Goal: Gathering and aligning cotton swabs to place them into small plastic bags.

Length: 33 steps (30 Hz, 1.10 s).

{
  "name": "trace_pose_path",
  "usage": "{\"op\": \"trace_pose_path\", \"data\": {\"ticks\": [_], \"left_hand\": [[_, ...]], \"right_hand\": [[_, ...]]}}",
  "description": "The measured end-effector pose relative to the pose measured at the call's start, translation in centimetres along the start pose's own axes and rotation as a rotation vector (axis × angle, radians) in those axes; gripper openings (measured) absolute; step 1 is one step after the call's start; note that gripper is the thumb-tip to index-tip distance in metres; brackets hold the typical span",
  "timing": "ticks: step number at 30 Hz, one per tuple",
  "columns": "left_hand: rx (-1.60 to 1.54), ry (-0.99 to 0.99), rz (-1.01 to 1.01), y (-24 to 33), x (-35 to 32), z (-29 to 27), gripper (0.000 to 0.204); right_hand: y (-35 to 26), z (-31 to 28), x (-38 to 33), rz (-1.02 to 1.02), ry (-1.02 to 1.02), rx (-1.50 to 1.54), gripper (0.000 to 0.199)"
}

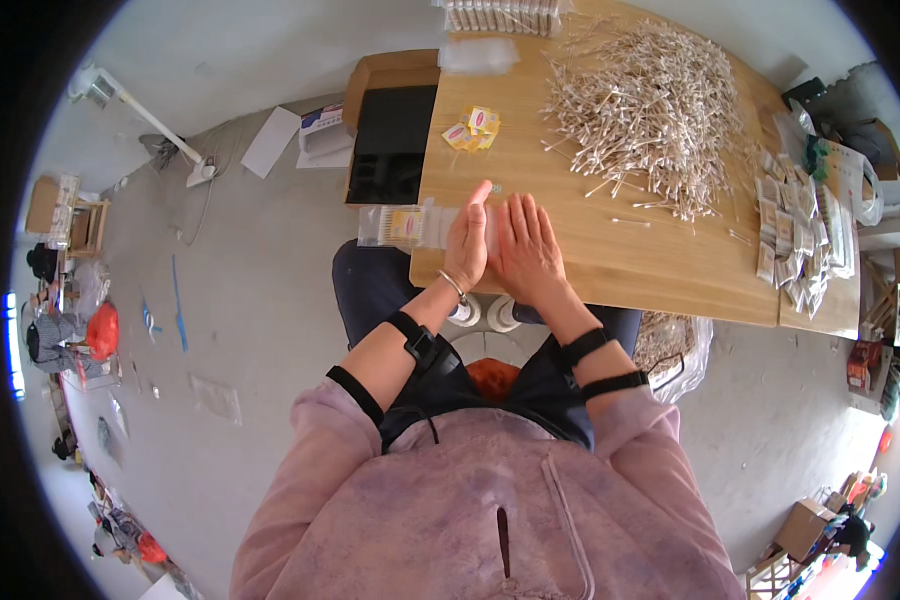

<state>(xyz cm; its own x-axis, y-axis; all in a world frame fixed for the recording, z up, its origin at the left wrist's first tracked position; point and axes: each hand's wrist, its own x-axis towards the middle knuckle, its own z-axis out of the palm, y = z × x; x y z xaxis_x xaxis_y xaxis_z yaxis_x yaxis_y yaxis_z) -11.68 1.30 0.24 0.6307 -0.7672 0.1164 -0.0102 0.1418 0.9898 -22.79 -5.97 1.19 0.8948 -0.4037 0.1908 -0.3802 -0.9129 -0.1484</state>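
Plastic packet (402, 226) near 2 outstretched hands (467, 242) (527, 248): 1 | grasp: cannot tell | swab heap (650, 105): 1

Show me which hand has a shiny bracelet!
The left hand: a silvery bracelet circles its wrist. The right hand has no bracelet, only black straps higher up.

Downward fisheye view from head-height
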Motion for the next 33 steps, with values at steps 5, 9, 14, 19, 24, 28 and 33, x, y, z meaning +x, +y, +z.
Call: {"op": "trace_pose_path", "data": {"ticks": [5, 9, 14, 19, 24, 28, 33], "left_hand": [[0.120, 0.061, 0.016, 0.2, -0.5, -0.3, 0.068], [0.174, 0.096, 0.039, 0.5, -0.6, -0.1, 0.067], [0.206, 0.086, 0.032, 0.1, -0.4, 0.0, 0.068], [0.219, 0.102, 0.054, 0.2, -1.1, -0.4, 0.062], [0.808, -0.132, 0.310, 0.7, -1.9, -0.8, 0.058], [1.261, -0.332, 0.289, 1.9, -2.5, 1.0, 0.068], [1.520, -0.399, 0.078, 3.1, 0.2, 1.9, 0.079]], "right_hand": [[-1.1, 0.1, 0.4, 0.060, -0.025, -0.044, 0.074], [-1.8, 0.4, -1.0, 0.099, -0.080, 0.030, 0.074], [-0.9, 1.3, 1.9, 0.211, -0.015, 0.035, 0.073], [-2.6, 0.5, 0.5, 0.216, -0.143, 0.088, 0.070], [0.3, 0.4, 0.0, 0.193, 0.100, 0.385, 0.060], [3.1, 0.6, -0.8, 0.343, 0.383, 0.550, 0.053], [2.4, 1.1, -1.4, 0.264, 0.352, 0.446, 0.046]]}}
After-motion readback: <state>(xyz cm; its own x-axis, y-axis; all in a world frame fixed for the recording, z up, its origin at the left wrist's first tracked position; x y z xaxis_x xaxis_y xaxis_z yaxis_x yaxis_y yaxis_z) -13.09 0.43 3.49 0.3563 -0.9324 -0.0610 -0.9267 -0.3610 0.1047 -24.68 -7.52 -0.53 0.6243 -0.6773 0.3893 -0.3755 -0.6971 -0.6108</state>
